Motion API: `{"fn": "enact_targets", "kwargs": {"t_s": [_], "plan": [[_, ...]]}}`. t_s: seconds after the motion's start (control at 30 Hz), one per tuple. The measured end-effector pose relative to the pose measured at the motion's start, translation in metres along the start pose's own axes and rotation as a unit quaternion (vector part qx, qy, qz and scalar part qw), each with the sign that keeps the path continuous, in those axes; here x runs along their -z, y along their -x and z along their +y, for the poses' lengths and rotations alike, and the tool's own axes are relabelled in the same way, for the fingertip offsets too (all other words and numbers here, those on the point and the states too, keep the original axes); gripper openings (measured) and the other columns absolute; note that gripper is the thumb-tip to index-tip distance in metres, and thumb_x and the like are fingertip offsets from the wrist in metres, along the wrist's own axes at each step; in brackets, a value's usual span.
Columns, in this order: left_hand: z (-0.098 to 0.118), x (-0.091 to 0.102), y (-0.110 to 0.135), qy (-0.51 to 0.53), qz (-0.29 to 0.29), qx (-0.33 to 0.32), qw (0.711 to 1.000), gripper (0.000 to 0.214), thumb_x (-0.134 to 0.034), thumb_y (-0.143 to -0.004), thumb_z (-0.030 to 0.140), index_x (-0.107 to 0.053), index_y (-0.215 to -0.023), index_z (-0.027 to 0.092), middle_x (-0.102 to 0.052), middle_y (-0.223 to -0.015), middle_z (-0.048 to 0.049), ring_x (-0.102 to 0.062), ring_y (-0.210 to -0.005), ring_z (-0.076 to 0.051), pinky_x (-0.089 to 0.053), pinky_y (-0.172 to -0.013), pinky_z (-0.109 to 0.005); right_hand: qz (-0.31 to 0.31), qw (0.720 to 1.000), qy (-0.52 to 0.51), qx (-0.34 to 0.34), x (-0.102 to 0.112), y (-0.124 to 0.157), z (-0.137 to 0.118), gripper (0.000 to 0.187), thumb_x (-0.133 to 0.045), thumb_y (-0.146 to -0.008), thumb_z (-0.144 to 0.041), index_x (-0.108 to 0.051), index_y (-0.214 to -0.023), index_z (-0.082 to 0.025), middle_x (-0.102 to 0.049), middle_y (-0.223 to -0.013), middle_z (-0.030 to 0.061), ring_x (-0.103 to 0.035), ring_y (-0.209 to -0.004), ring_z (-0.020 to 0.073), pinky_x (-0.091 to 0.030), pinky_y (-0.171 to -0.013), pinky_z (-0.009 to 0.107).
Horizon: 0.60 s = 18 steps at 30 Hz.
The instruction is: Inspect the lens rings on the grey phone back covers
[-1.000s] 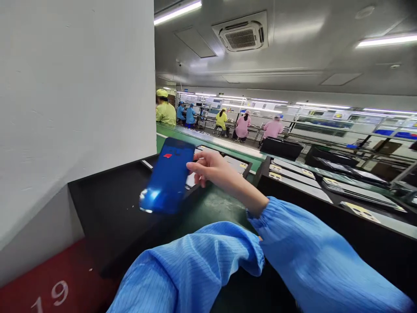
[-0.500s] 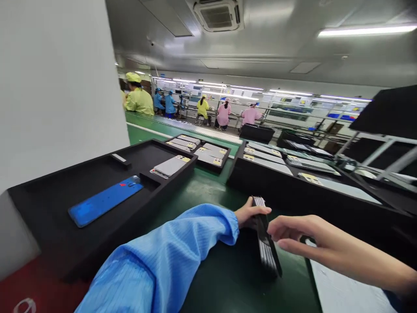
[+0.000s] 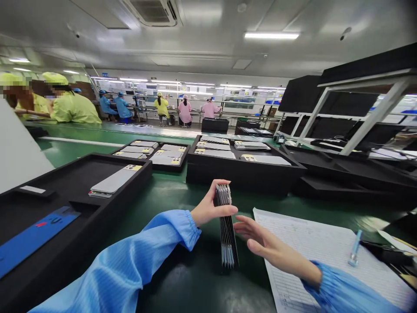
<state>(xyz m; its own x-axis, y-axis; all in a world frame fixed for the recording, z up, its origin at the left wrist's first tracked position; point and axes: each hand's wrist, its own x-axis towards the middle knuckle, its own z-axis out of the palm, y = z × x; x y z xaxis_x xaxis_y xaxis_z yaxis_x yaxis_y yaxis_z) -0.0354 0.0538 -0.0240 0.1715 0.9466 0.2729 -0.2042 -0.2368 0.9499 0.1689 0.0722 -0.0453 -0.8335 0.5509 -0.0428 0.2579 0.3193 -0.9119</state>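
Gone from the right hand (image 3: 270,247) since a second ago, the blue phone back panel (image 3: 39,237) now lies in the black tray (image 3: 81,170) at left. Next, the left hand (image 3: 213,206) grips a fanned stack of thin panels (image 3: 227,237), edge-on over the green tabletop (image 3: 172,198). Just beside it, the right hand is empty, fingers parted. Farther right, a light-blue pen (image 3: 355,248) lies on a printed sheet (image 3: 312,239).
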Motion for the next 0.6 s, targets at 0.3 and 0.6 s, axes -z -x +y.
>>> {"fn": "enact_targets", "kwargs": {"t_s": [0.3,0.6], "plan": [[0.021,-0.023,0.012,-0.141,-0.052,-0.026,0.988,0.065,-0.072,-0.058,0.025,-0.034,-0.111,0.029,-0.045,-0.095,-0.0007,-0.053,-0.082,-0.015,-0.044,-0.074,-0.031,0.064,0.994,-0.033,0.078,-0.033,-0.013,-0.009,0.093,-0.069,-0.065,-0.039,-0.011,-0.136,-0.021,-0.025,-0.138,0.0106,-0.024,-0.126,0.0284,-0.029,-0.1,0.042],[0.004,-0.014,0.001,-0.078,0.074,0.021,0.994,0.073,-0.064,-0.068,0.033,-0.014,-0.121,0.035,-0.044,-0.087,0.0013,-0.057,-0.078,-0.016,-0.048,-0.07,-0.034,0.112,0.98,-0.151,0.07,-0.038,-0.021,-0.002,0.065,-0.064,-0.07,-0.04,-0.034,-0.126,-0.021,-0.047,-0.121,0.0068,-0.045,-0.108,0.0259,-0.038,-0.09,0.04]]}}
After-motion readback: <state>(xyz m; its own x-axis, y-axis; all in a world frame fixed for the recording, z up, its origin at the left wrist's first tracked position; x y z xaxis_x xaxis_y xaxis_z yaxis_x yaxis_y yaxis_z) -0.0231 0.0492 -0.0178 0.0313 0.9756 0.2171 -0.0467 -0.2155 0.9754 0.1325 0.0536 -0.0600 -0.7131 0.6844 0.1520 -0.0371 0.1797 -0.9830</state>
